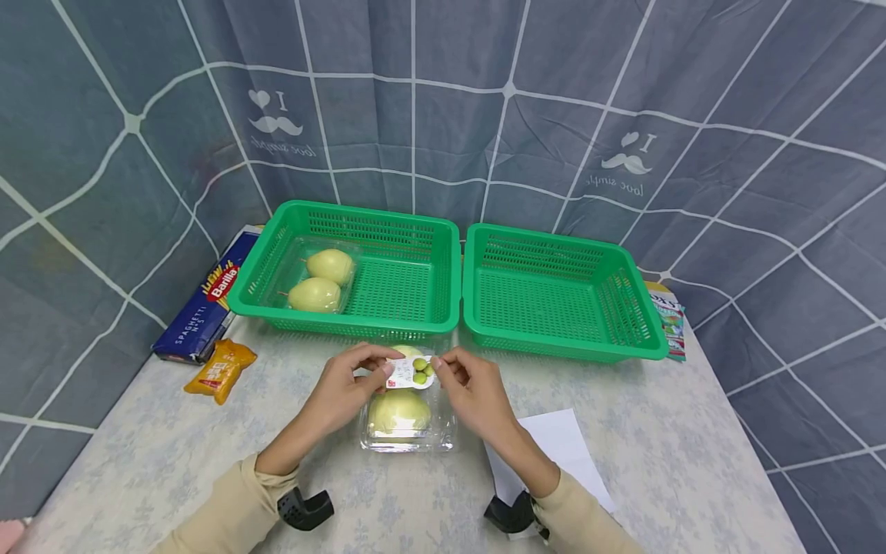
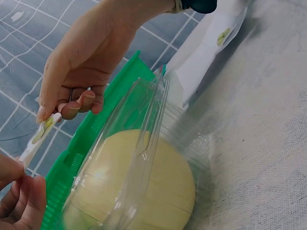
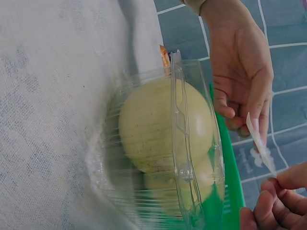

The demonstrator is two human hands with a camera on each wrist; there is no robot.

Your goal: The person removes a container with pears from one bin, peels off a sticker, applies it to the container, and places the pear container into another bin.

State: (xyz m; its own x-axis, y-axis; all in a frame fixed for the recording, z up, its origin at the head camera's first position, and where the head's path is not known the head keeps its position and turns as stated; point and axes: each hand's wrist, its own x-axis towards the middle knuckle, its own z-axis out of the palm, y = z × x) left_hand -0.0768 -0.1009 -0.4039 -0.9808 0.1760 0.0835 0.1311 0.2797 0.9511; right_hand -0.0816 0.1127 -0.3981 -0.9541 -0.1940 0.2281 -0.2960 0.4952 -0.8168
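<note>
The label [image 1: 411,372] is pinched by my left hand [image 1: 344,390] and right hand [image 1: 474,390] at its two ends, above the clear pear box [image 1: 406,419] in the tabletop's [image 1: 664,454] middle, near the green baskets [image 1: 360,269].

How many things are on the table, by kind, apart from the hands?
Green baskets: 2
Clear pear packs: 2
Spaghetti box: 1
Orange snack packet: 1
White paper sheet: 1
Colourful packet behind the right basket: 1
Label pinched by both hands: 1
Total: 9
</note>
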